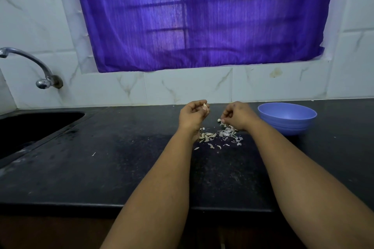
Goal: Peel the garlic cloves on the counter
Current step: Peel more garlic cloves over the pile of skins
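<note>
Okay, purple curtain (202, 16) fills the upper middle of the frame, white marbled tiles (182, 87) around and under it. Black counter (101, 168) spans the whole lower half. Dark sink (30, 127) sits at the left edge, chrome tap (30, 62) on the wall above it. Blue bowl (287, 117) stands right of centre on the counter, just beside my right wrist.

Both my forearms reach up from the bottom edge to mid-frame. My left hand (193, 114) is raised off the counter, fingers curled, pinching a pale garlic clove (205, 106) at the fingertips. My right hand (237, 115) is curled too, fingertips down near the counter, pinching a small white garlic piece (220, 120); I cannot tell if it is clove or skin.

Between and just below the hands, a heap of garlic cloves (207, 136) lies on the counter, with papery peel scraps (229, 134) touching it on the right. One stray flake (93, 154) lies well apart, lower left.
</note>
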{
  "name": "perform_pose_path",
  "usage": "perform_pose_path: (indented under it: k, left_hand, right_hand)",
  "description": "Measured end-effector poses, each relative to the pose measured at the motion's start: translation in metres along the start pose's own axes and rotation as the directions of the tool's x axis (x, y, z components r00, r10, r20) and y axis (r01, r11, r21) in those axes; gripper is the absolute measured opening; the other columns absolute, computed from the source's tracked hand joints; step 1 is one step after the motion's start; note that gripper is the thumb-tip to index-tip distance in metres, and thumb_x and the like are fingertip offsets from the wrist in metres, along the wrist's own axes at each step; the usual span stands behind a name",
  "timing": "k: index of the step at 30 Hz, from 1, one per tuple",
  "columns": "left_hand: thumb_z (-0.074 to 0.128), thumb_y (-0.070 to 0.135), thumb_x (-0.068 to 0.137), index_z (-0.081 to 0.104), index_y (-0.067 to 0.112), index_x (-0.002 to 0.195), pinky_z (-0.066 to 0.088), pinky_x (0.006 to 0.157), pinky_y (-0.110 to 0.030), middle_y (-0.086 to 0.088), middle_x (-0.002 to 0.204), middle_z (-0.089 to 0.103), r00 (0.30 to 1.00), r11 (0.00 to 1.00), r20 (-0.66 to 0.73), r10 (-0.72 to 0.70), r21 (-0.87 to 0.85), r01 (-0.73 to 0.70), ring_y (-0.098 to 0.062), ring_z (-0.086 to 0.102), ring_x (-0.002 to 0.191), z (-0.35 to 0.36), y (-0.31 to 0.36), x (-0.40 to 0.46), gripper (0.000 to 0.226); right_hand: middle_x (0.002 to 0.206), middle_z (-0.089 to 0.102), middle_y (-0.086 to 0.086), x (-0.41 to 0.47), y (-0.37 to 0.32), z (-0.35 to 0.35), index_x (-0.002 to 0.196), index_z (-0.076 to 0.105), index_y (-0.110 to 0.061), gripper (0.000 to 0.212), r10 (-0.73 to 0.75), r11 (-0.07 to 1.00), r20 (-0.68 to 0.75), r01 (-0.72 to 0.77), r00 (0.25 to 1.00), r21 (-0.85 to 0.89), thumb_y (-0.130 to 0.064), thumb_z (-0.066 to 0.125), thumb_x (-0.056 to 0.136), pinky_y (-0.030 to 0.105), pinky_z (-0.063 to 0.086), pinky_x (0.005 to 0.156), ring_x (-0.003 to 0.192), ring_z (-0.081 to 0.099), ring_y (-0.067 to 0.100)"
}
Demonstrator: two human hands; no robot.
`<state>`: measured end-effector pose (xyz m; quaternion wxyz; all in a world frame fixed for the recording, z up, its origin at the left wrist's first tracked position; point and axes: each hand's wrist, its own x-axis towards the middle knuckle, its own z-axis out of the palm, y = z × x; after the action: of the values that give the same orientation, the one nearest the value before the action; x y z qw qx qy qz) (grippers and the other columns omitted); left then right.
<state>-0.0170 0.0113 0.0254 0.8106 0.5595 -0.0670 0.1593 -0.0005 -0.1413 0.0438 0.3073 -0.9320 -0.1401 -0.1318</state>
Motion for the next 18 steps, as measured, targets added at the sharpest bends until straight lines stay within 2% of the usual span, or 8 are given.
perform_pose_path:
  k: [3,8,11,12,13,15,18]
  left_hand:
    - [0.056,-0.013,0.089,0.063,0.005,0.096,0.054,0.076,-0.015,-0.007,0.085,0.064,1.000,0.999,0.028,0.000,0.033,0.000,-0.012,0.062,0.083,0.002,-0.002,-0.002,0.020]
    - [0.061,-0.012,0.086,0.062,0.007,0.097,0.053,0.076,-0.017,-0.002,0.080,0.059,1.000,0.996,0.025,0.011,0.085,-0.013,-0.009,0.058,0.078,0.002,-0.001,-0.003,0.022]
    - [0.065,-0.010,0.084,0.063,0.008,0.094,0.055,0.079,-0.024,-0.003,0.079,0.060,1.000,0.994,0.021,0.006,0.112,-0.008,-0.012,0.060,0.078,0.002,-0.001,-0.004,0.021]
    - [0.066,-0.010,0.083,0.063,0.008,0.093,0.055,0.080,-0.026,-0.004,0.079,0.061,1.000,0.993,0.022,0.007,0.116,-0.009,-0.014,0.061,0.078,0.002,-0.001,-0.004,0.020]
    - [0.067,-0.010,0.082,0.063,0.008,0.091,0.056,0.082,-0.028,-0.005,0.079,0.062,1.000,0.993,0.025,0.008,0.117,-0.011,-0.015,0.062,0.079,0.002,-0.001,-0.004,0.020]
    - [0.068,-0.010,0.081,0.063,0.007,0.089,0.057,0.083,-0.029,-0.008,0.078,0.063,0.999,0.992,0.029,0.013,0.127,-0.017,-0.018,0.064,0.079,0.002,-0.002,-0.005,0.020]
    - [0.071,-0.009,0.079,0.065,0.004,0.091,0.057,0.082,-0.029,-0.012,0.081,0.066,0.999,0.987,0.037,0.039,0.155,-0.044,-0.020,0.066,0.081,0.002,-0.002,-0.006,0.018]
  right_hand:
    - [0.077,0.071,0.002,0.000,0.000,-0.002,0.083,0.075,-0.012,0.003,0.031,0.999,-0.015,-0.031,0.999,-0.009,-0.009,0.074,0.081,0.022,0.049,0.061,0.072,0.065,0.015]
    - [0.093,0.071,0.007,0.000,-0.005,-0.001,0.094,0.075,-0.008,0.017,0.071,0.997,-0.074,-0.072,0.995,-0.013,0.001,0.065,0.084,0.024,0.049,0.077,0.088,0.065,0.019]
    - [0.080,0.073,0.005,0.001,-0.006,-0.002,0.084,0.074,-0.011,0.008,0.110,0.982,-0.136,-0.086,0.985,0.169,-0.004,0.069,0.082,0.022,0.054,0.067,0.070,0.068,0.013]
    - [0.073,0.072,0.004,0.000,-0.008,-0.002,0.081,0.074,-0.010,0.002,0.109,0.967,-0.159,-0.068,0.981,0.246,-0.008,0.074,0.080,0.019,0.052,0.061,0.062,0.065,0.010]
    - [0.069,0.070,0.004,-0.001,-0.010,-0.002,0.079,0.073,-0.010,0.005,0.108,0.943,-0.182,-0.043,0.977,0.329,-0.013,0.078,0.078,0.017,0.051,0.057,0.056,0.063,0.008]
    - [0.068,0.068,0.004,-0.002,-0.015,-0.002,0.074,0.070,-0.012,0.013,0.115,0.866,-0.193,-0.004,0.974,0.500,-0.020,0.081,0.076,0.019,0.050,0.058,0.058,0.060,0.009]
    - [0.080,0.070,0.006,-0.004,-0.021,0.000,0.079,0.070,-0.017,0.008,0.058,0.771,-0.093,0.015,0.994,0.636,-0.018,0.078,0.080,0.024,0.049,0.065,0.075,0.062,0.013]
